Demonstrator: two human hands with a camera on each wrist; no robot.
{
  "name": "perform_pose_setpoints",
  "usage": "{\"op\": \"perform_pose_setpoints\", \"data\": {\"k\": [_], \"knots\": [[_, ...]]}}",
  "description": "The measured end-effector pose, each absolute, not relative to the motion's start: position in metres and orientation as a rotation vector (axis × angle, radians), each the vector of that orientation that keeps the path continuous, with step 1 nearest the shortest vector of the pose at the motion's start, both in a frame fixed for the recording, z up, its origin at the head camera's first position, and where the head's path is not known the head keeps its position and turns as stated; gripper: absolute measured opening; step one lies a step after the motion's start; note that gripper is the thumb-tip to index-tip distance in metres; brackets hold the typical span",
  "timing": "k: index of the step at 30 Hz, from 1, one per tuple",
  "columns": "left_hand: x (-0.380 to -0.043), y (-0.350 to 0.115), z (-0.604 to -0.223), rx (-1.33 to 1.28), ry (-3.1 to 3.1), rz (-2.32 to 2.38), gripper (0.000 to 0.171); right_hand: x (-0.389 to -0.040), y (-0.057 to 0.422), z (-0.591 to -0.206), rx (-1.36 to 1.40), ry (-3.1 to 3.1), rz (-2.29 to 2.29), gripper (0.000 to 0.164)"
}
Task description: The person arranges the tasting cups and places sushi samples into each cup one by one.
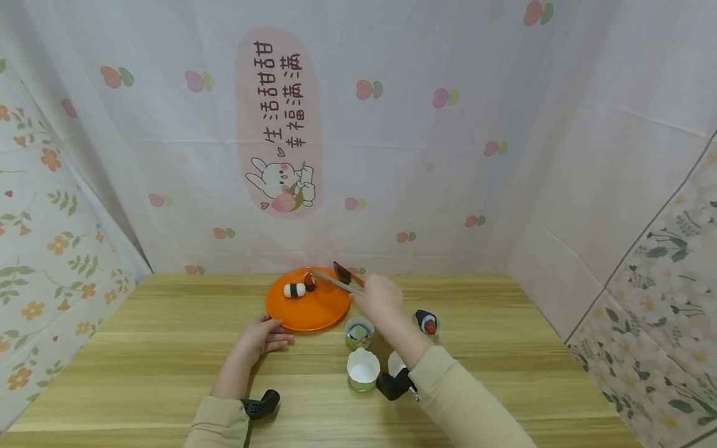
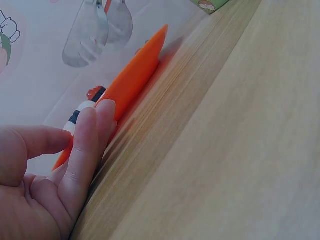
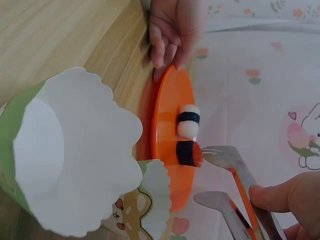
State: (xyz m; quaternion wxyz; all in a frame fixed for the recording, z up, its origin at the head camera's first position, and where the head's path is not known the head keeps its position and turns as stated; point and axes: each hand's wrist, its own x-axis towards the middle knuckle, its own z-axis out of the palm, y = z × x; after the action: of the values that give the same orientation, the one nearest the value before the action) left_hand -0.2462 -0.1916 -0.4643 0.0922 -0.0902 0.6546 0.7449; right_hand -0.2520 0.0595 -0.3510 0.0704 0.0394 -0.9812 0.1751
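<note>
My left hand [image 1: 262, 336] pinches the near left rim of an orange plate [image 1: 313, 316], the thumb on top and the fingers along the edge. On the plate sit a white toy sushi piece with a black band [image 3: 188, 121] and, beside it, a black-wrapped sushi roll [image 3: 185, 153] with a red top. Metal tongs [image 3: 225, 159] are gripped in my right hand [image 1: 379, 300] above the plate's right side. Their arms are spread apart; the pronged tip is right at the roll's red top, while the other tip stands off to the side.
Several paper cups stand right of the plate: one with a pale and green piece [image 1: 359, 333], a white-lined cup [image 1: 362, 376], another partly hidden under my right wrist. A dark roll with a red filling [image 1: 428, 322] sits in a cup further right. A patterned curtain [image 1: 392, 155] rises behind the table.
</note>
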Motion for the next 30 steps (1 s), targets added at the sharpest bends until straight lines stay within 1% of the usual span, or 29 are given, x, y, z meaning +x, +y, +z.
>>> {"op": "perform_pose_setpoints", "data": {"k": [7,14,18,25,30], "knots": [[-0.247,-0.193,-0.466,-0.262,1.95,2.21,0.036,-0.259,0.048,-0.357,0.074,-2.994,0.482,0.032],[-0.248,-0.193,-0.466,-0.258,1.94,2.211,0.032,-0.264,0.04,-0.361,0.014,-3.044,0.427,0.033],[-0.248,-0.193,-0.465,-0.258,1.934,2.213,0.031,-0.264,0.035,-0.362,0.032,-3.05,0.377,0.033],[-0.248,-0.193,-0.465,-0.258,1.933,2.212,0.033,-0.265,0.026,-0.364,0.069,-3.058,0.33,0.028],[-0.249,-0.192,-0.466,-0.268,1.935,2.213,0.034,-0.268,0.023,-0.366,0.07,-3.069,0.284,0.028]]}}
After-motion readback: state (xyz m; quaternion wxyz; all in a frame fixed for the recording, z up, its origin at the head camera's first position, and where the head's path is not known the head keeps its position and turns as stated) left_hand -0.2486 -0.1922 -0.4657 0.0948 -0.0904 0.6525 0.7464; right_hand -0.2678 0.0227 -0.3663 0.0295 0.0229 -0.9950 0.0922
